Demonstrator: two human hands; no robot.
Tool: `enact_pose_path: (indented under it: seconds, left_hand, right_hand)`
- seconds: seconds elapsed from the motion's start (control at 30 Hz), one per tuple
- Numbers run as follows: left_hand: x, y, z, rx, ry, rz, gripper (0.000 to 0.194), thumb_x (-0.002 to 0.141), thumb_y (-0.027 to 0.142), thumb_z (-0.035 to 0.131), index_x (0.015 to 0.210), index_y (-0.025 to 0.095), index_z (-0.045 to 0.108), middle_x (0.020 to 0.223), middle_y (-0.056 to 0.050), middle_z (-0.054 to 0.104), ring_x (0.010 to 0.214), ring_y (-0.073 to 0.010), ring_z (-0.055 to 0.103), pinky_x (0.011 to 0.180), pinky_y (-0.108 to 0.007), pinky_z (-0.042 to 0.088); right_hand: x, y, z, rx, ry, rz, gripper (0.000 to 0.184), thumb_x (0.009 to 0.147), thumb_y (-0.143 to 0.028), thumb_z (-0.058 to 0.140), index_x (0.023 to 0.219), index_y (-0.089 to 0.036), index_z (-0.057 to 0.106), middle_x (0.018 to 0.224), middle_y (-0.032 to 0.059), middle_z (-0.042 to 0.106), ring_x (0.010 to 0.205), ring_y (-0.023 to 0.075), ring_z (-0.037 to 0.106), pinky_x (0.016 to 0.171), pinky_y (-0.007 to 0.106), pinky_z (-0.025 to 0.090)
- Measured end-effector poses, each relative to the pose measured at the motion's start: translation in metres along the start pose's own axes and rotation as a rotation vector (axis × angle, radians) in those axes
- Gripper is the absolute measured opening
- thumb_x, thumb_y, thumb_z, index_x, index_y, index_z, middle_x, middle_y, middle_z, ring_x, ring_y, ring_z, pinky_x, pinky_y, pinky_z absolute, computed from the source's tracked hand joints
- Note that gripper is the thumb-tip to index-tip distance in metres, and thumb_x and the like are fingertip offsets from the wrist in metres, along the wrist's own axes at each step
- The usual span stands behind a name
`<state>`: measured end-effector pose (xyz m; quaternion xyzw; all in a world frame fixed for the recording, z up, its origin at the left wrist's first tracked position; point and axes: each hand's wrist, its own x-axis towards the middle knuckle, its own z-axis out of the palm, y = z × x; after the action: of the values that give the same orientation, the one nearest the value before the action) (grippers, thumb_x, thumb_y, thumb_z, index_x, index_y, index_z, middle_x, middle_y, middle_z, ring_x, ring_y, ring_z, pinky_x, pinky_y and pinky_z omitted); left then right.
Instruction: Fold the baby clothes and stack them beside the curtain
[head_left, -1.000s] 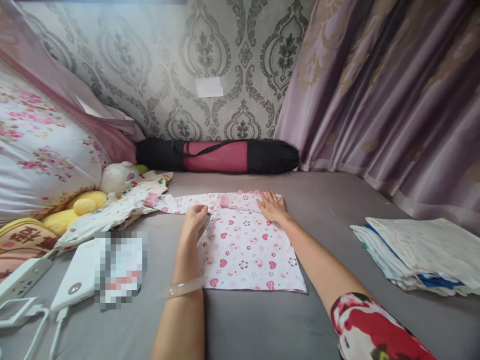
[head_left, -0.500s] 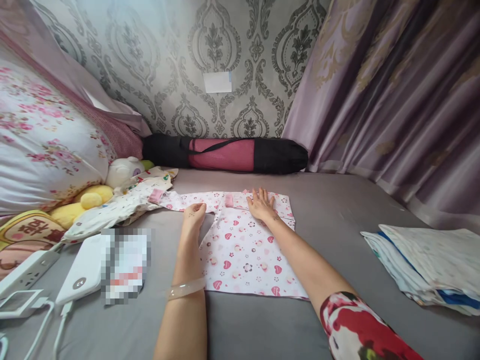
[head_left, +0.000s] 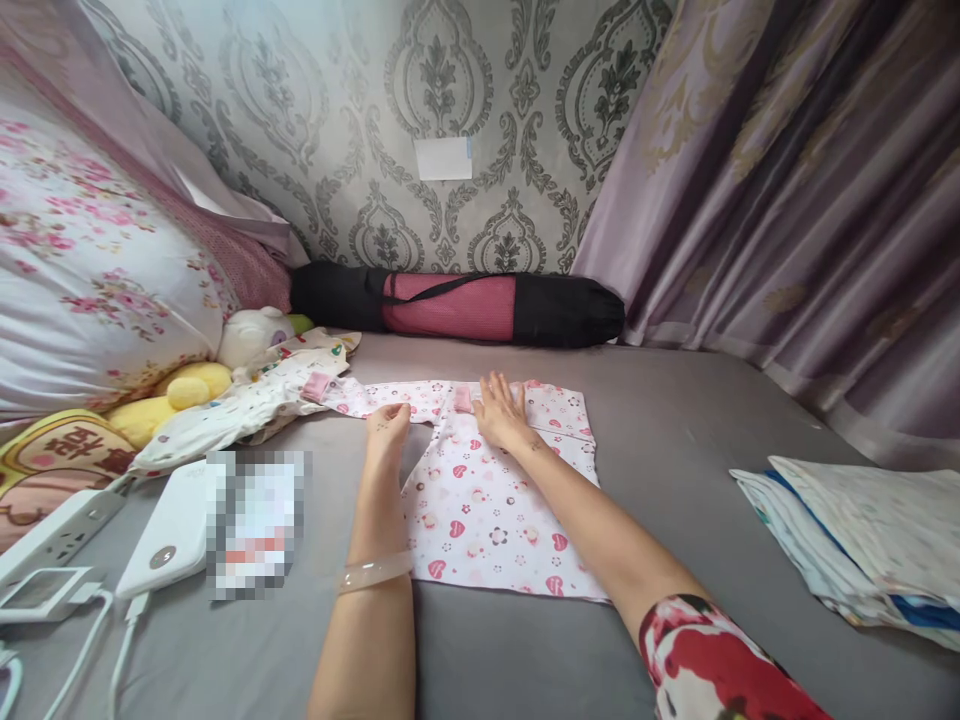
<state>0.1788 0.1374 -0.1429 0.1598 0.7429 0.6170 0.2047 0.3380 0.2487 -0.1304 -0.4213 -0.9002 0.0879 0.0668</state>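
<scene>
A child's white shirt [head_left: 495, 510] with pink hearts and flowers lies on the grey bed sheet. Its right sleeve is folded across the top, the pink cuff pointing left; the other sleeve stretches out to the left. My left hand [head_left: 388, 430] is closed at the lower edge of that outstretched sleeve, with its fingertips pinching the fabric. Flat on the folded sleeve, beside its cuff, rests my right hand [head_left: 501, 412], fingers spread.
Folded clothes [head_left: 862, 540] are stacked at the right. Left of the shirt lie rumpled garments [head_left: 225, 420], a white power bank [head_left: 165, 535] and a power strip [head_left: 64, 530]. A black and pink roll bag [head_left: 450, 307] lies along the wall.
My right hand has slid left along the folded sleeve, toward its cuff. My left hand stays at the outstretched sleeve. The view has shifted slightly.
</scene>
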Motion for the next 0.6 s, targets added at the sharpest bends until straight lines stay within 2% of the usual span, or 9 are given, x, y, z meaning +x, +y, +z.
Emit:
enact_pose_path:
  seconds: [0.1,0.27,0.37,0.43,0.53,0.6]
  left_hand:
    - [0.004,-0.002,-0.004,-0.021,0.03,-0.037,0.022,0.073,0.031,0.058,0.087,0.015,0.065,0.069,-0.001,0.057,0.063,-0.0133,0.055,0.059,-0.023,0.045]
    - [0.014,0.002,-0.014,-0.191,0.228,-0.13,0.03,0.074,0.023,0.054,0.102,0.016,0.061,0.083,-0.003,0.058,0.072,-0.0119,0.06,0.067,-0.023,0.05]
    - [0.017,0.007,-0.017,-0.277,0.311,-0.168,0.033,0.075,0.021,0.051,0.107,0.016,0.057,0.088,-0.004,0.058,0.076,-0.0112,0.062,0.066,-0.022,0.052]
    - [0.018,0.008,-0.019,-0.312,0.36,-0.205,0.032,0.08,0.023,0.045,0.11,0.016,0.054,0.09,-0.005,0.059,0.08,-0.0122,0.064,0.064,-0.021,0.052]
    - [0.021,0.008,-0.025,-0.372,0.444,-0.252,0.033,0.087,0.027,0.037,0.115,0.016,0.052,0.093,-0.007,0.06,0.09,-0.0156,0.065,0.065,-0.022,0.053]
    - [0.024,0.007,-0.031,-0.387,0.472,-0.265,0.036,0.089,0.028,0.032,0.116,0.017,0.053,0.094,-0.009,0.061,0.094,-0.0178,0.065,0.067,-0.024,0.054]
  right_hand:
    - [-0.005,-0.021,0.004,0.039,-0.084,-0.128,0.064,0.099,-0.046,0.016,0.154,-0.012,0.02,0.161,0.009,0.013,0.148,0.0214,0.006,0.118,0.049,-0.002]
    - [-0.005,-0.033,0.008,0.029,-0.164,-0.142,0.064,0.099,-0.046,0.018,0.153,-0.011,0.023,0.16,0.009,0.017,0.147,0.0233,0.011,0.118,0.048,0.0]
    - [-0.001,-0.035,0.0,-0.015,-0.159,-0.16,0.058,0.099,-0.042,0.023,0.148,-0.011,0.035,0.156,0.0123,0.03,0.144,0.0281,0.02,0.116,0.052,0.005]
    - [0.004,-0.042,-0.007,-0.049,-0.106,-0.208,0.051,0.099,-0.036,0.026,0.14,-0.013,0.047,0.15,0.0142,0.04,0.14,0.0291,0.028,0.115,0.053,0.009]
    - [0.015,-0.068,-0.013,-0.03,-0.025,-0.349,0.043,0.099,-0.029,0.027,0.131,-0.019,0.054,0.145,0.0122,0.046,0.136,0.0263,0.033,0.114,0.051,0.014]
    - [0.025,-0.096,-0.011,0.028,-0.064,-0.468,0.041,0.099,-0.028,0.029,0.131,-0.022,0.053,0.144,0.0091,0.047,0.134,0.0239,0.036,0.113,0.05,0.019]
